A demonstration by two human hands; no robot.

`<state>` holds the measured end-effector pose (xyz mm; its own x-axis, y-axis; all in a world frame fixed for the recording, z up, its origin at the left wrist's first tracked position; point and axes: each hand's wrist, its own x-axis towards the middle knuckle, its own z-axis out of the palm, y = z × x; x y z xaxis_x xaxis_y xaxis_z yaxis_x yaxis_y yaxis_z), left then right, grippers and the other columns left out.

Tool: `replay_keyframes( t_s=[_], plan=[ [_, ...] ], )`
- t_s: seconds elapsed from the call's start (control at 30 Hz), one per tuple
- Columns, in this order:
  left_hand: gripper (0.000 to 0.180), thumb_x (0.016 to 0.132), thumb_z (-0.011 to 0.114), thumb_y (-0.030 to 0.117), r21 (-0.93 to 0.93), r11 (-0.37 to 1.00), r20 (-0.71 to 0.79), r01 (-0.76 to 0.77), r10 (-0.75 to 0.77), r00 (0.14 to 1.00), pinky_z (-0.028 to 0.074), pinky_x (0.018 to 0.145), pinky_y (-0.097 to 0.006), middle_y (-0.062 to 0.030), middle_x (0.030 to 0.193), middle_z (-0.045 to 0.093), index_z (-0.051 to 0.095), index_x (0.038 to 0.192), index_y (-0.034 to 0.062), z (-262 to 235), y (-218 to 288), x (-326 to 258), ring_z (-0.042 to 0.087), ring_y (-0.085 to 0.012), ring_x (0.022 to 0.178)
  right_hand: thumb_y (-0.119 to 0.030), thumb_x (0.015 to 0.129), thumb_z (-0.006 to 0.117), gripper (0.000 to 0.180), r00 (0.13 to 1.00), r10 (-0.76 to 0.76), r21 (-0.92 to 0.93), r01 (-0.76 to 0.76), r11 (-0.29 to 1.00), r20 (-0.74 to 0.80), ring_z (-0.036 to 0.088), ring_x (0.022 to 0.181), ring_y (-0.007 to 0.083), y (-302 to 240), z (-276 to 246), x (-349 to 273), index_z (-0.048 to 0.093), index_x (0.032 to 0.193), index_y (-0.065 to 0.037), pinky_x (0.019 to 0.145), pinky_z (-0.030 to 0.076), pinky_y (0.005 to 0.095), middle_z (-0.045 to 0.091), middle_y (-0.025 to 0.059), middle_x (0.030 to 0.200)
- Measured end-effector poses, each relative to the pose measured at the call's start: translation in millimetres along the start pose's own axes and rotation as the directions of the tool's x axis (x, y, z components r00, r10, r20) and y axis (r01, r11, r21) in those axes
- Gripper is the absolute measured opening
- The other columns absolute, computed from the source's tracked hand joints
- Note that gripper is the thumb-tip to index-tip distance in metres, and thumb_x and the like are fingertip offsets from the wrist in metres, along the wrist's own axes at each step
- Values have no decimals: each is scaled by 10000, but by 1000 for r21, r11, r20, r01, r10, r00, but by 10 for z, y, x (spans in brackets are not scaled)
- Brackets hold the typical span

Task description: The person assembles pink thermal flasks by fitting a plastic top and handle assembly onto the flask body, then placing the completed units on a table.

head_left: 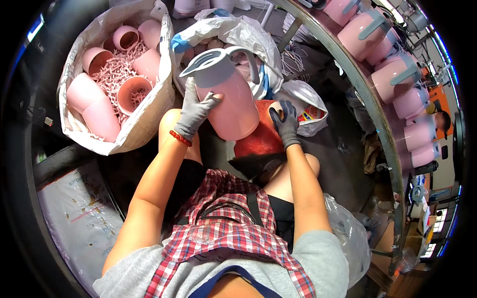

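A pink jug (232, 110) with a grey collar, spout and looped handle is held tilted in front of me. My left hand (191, 111), in a grey glove, is closed on its left side, just below the collar. Right of the jug, my right hand (286, 125), also gloved, rests over a red-covered block (258, 141) between my knees. Its fingers curl around a small pale thing (274, 110) that I cannot make out. The jug hides part of the red cover.
A large white sack (166, 94) at left holds pink cylindrical shells and pink curled scraps. Behind the jug stands another white bag (248, 30), with a smaller bag (320, 102) to its right. Several pink jugs (395, 79) line a curved-looking bench (370, 82) on the right.
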<state>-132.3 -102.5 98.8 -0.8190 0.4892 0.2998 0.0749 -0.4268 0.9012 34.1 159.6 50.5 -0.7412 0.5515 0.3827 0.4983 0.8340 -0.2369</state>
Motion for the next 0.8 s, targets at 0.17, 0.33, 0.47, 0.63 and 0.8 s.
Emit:
replay_keyframes(
  t_s=[0.17, 0.33, 0.47, 0.63, 0.8],
  plan=[
    [699, 780, 715, 13, -403, 914, -204, 52, -145, 968, 491, 813, -236, -61, 1129, 528, 327, 1354, 98, 291, 21, 369, 557, -144, 972, -506, 902, 510, 591, 977, 209, 863, -140, 485, 41, 512, 1141, 242, -256, -130, 188, 480, 1306, -75, 944, 406, 350, 529, 112, 1277],
    [702, 879, 634, 201, 64, 998, 190, 9, -21, 982, 446, 891, -267, -73, 1161, 506, 228, 1426, 30, 695, -375, 784, 526, -158, 982, -479, 942, 443, 500, 864, -29, 658, -405, -635, 503, 507, 1170, 229, -364, -557, 514, 514, 1252, -94, 996, 405, 412, 535, 67, 1287],
    [361, 976, 462, 230, 192, 960, 365, -204, 123, 923, 462, 873, -290, -133, 1146, 594, 474, 1277, 32, 371, -909, 1363, 585, -210, 1037, -403, 919, 484, 478, 888, 313, 842, -135, -522, 336, 492, 1205, 263, 87, -697, 538, 507, 1268, -78, 1033, 382, 427, 526, 90, 1311],
    [453, 898, 430, 270, 960, -92, 188, -266, -493, 849, 446, 923, -429, -178, 1291, 498, 419, 1324, 116, -562, -1423, 1941, 517, -346, 1132, -395, 947, 466, 497, 873, 410, 889, -56, -454, 264, 498, 1183, 265, 618, -534, 540, 460, 1314, -60, 1023, 389, 406, 513, 105, 1315],
    [919, 533, 782, 353, 772, -315, 480, -552, -280, 831, 397, 980, -382, -216, 1272, 474, 396, 1300, 24, -803, -1935, 2117, 463, -343, 1186, -351, 932, 540, 446, 777, 515, 808, 16, -590, 360, 555, 1054, 191, 778, -495, 426, 493, 1264, -57, 923, 459, 333, 566, 72, 1181]
  ],
)
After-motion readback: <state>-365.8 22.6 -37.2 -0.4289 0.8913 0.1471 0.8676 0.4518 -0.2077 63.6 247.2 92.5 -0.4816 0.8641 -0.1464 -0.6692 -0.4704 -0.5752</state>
